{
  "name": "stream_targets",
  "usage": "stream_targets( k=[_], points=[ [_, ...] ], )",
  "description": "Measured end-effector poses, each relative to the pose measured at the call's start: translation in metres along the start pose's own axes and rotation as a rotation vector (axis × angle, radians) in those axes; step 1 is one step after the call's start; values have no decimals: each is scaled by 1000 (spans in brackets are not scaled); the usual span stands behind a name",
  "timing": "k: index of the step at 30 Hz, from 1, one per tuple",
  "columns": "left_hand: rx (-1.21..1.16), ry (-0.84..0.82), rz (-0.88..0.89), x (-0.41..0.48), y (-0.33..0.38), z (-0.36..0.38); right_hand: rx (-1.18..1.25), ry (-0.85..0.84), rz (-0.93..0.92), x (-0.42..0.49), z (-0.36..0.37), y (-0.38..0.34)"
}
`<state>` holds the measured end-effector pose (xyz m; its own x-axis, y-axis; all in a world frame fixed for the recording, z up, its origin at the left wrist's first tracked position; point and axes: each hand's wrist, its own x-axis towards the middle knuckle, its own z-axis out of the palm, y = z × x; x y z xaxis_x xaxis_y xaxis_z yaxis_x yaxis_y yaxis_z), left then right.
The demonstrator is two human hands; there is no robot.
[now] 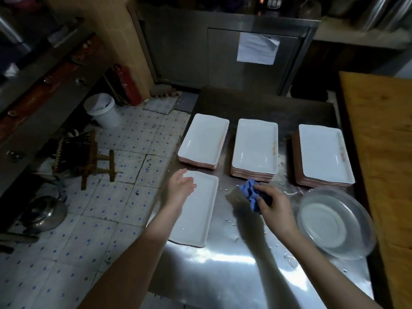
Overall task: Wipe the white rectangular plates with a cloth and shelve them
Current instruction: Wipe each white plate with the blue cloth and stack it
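A single white rectangular plate (197, 210) lies flat at the left edge of the steel table (223, 275). My left hand (179, 186) hovers over its far left corner with relaxed fingers, holding nothing. My right hand (273, 208) grips a crumpled blue cloth (253, 192) just right of that plate, above the wet table. Behind stand three stacks of white rectangular plates: left stack (204, 143), middle stack (255, 149), right stack (323, 155).
A shallow metal basin (334, 221) of water sits at the right, beside a wooden counter (379, 152). Water drops dot the table. Left of the table, on the tiled floor, are a white bucket (103, 110), a small wooden stool (87, 157) and a kettle (42, 212).
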<state>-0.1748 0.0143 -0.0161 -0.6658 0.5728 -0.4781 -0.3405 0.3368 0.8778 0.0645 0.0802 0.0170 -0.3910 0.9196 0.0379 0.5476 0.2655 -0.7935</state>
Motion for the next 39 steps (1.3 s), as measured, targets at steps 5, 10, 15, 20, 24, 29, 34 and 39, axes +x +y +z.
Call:
stream_targets(
  k=[5,10,15,20,24,29,34,39],
  points=[
    [1,42,43,20,21,31,26,9,52,8,-6,2],
    [92,24,40,37,29,48,5,32,41,19,-5,3],
    [205,47,89,49,29,57,12,46,26,29,-4,4],
    [244,138,46,59,24,62,35,65,54,34,-6,3],
    [236,155,-5,62,26,61,54,82,62,33,-9,4],
    [258,219,-10,64,26,48,76,109,70,29,-15,6],
    [114,297,85,65,25,33,111,121,67,20,-22,3],
    [-86,296,-36,63,28,24,112,129,75,9,-28,4]
  ],
)
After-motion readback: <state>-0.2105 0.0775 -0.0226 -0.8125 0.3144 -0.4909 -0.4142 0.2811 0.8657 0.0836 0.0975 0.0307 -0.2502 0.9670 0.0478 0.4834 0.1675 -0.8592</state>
